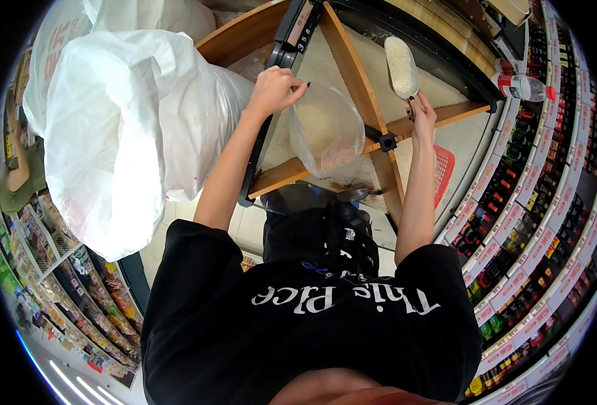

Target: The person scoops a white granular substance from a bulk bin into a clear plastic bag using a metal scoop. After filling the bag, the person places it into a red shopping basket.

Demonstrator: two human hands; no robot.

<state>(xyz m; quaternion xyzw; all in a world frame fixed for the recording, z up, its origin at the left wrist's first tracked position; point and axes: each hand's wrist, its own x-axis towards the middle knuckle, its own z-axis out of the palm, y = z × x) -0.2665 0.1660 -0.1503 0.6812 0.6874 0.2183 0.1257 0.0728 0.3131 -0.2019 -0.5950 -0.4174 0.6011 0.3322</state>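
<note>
My left hand [276, 91] pinches the rim of a clear plastic bag [348, 147], which hangs open over a grain bin. Pale grains show in and through the bag; how much lies inside I cannot tell. To the right, my right hand [421, 119] grips the handle of a scoop [410, 94]. White rice [400, 63] fills the scoop, held over another compartment, apart from the bag. Wooden dividers [351, 66] split the bin, and rice [314, 63] covers the bottom of the compartments beneath.
Large white woven sacks [192, 111] crowd the left side. A black divider hub [388, 142] stands between my hands. At right are a plastic bottle [526, 88], a red basket [443, 169] and curved shelves of bottles [524, 202]. Another person [22, 174] is at far left.
</note>
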